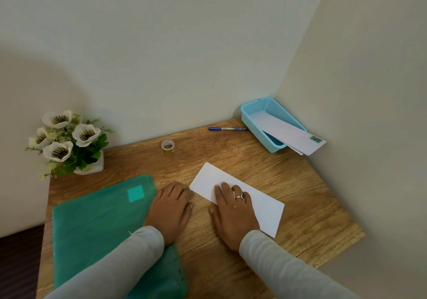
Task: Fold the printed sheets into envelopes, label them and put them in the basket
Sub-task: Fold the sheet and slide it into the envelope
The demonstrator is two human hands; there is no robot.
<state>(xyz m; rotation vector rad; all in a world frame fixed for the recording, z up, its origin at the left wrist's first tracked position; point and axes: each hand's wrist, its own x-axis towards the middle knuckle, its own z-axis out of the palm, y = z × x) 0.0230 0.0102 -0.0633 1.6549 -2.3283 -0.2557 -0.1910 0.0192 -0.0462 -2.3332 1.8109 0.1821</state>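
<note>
So the right grip (233, 211) is laid flat, fingers straight and a bit spread, pressing down on the folded white sheet (265, 206). That's a long plain rectangle lying slantwise at lower centre of the frame on the wood-grain surface (300, 194), and there's a dark-stoned ring (241, 196) on one finger. The left grip (169, 206) is palm-down too, fingers loose and holding nothing, its heel on the edge of a matte green folder (97, 218) with a lighter square label (135, 193), fingertips right by the sheet's left corner. Upper right, tucked into the wall corner, sits a light blue plastic mesh basket (251, 111) with a couple of long white envelopes (291, 134) poking out over its near rim, the top one with a small green sticker (315, 139). Just left of it lies a blue pen (227, 128), then a small tape roll (167, 146), and at far left white flowers (67, 134) in a white pot (92, 169).
</note>
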